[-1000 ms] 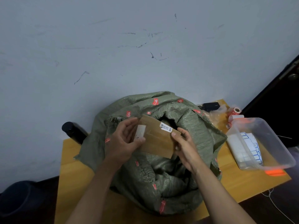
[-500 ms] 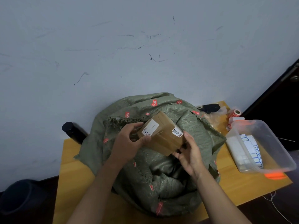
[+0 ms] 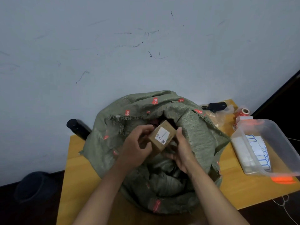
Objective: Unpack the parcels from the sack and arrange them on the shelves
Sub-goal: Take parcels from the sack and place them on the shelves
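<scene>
Both forearms reach in from the near edge over the sack [image 3: 162, 168], a green woven bag slumped on the yellow surface [image 3: 76, 168], its mouth open toward the wall. Left hand [image 3: 134, 148] curls round the box [image 3: 160, 138] from its left side, fingers over the top edge; right hand [image 3: 181, 151] cups the right and under side, thumb up along the box's flank. So both hands hold the parcel, just above the sack's mouth, clear of the fabric. Small brown carton, stiff-sided, likely light given how loosely the hands carry it; taped faces may be slick, so the corners and opposite sides look the best purchase. White label [image 3: 162, 135] faces up toward the camera; long axis seems to run from near left to far right, far end tilted up. Right: clear tub [image 3: 276, 143] of label sheets, tape rolls [image 3: 243, 112]. Left, by the wall: dark bottle [image 3: 78, 129]. No shelves in view.
</scene>
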